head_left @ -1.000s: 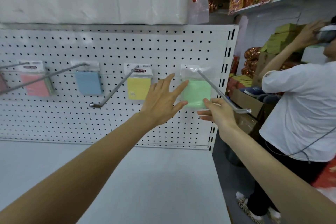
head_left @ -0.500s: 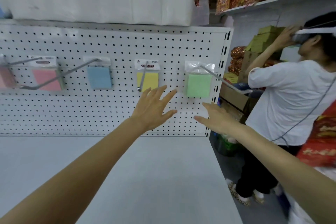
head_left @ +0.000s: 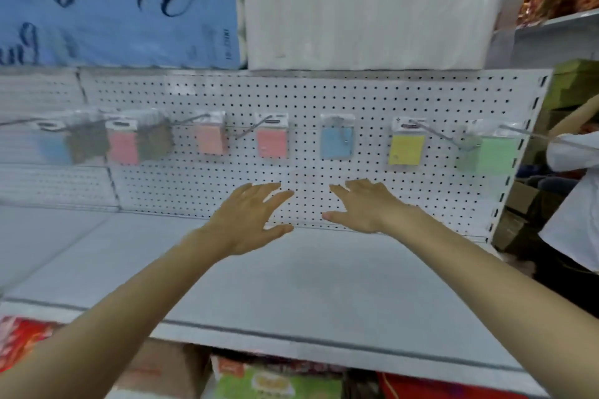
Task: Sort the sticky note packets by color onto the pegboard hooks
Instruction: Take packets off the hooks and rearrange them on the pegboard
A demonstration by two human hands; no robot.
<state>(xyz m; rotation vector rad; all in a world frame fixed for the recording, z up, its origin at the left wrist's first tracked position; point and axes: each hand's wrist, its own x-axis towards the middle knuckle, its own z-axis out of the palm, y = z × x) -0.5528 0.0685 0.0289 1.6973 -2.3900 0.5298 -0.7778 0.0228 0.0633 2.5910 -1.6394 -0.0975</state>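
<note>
Left hand, right hand: both empty, fingers spread, hovered near each other before pegboard, below packets. On hooks, in row: pink packet, blue packet, yellow packet, green packet; further left too blurred. Judged light, thin, slick film wrap; pinch stiff header by hang hole. Grey shelf flat beneath. Shop aisle; white block atop; person at right.

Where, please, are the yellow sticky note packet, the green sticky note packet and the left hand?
Yellow sticky note packet (head_left: 406,149): head view, centre of the pad.
Green sticky note packet (head_left: 497,155): head view, centre of the pad.
Left hand (head_left: 249,220): head view, back of the hand.
</note>
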